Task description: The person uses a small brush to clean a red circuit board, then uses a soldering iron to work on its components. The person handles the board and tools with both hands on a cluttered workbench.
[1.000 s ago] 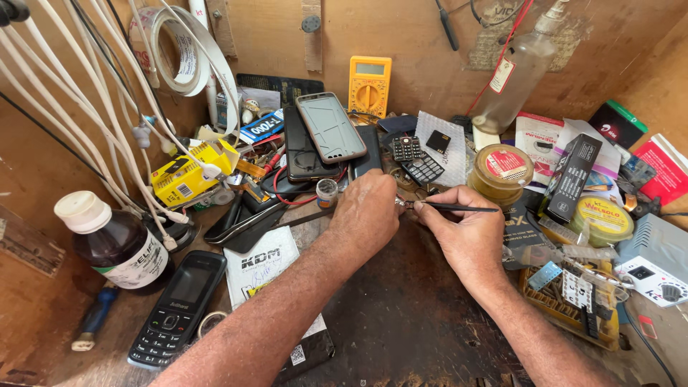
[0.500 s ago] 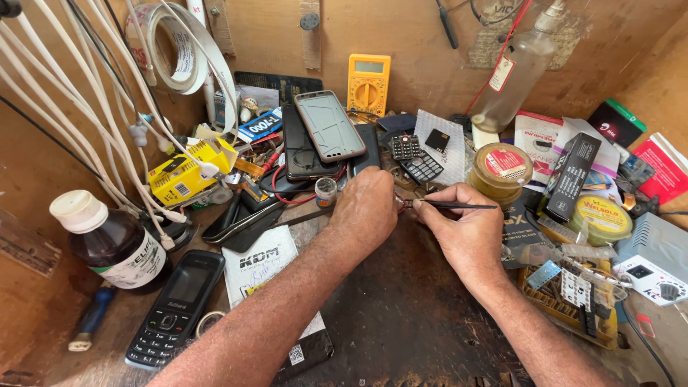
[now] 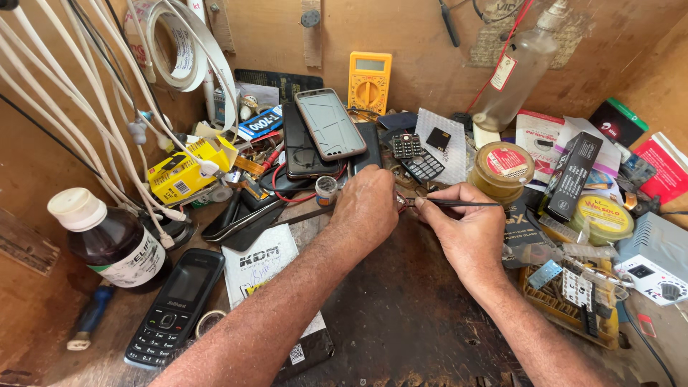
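Pinching thin black tweezers [image 3: 466, 204] in the right hand [image 3: 464, 233], fingers clamped on the shaft, tip pointing left toward the left hand [image 3: 369, 208]. Curling the left hand closed over something small at mid-desk [image 3: 401, 315]; cannot tell what. Lying beyond the knuckles: a small keypad [image 3: 416, 156] and a grey smartphone [image 3: 331, 123]. Resting at lower left: a black button phone [image 3: 175, 304] beside a brown bottle [image 3: 107, 240].
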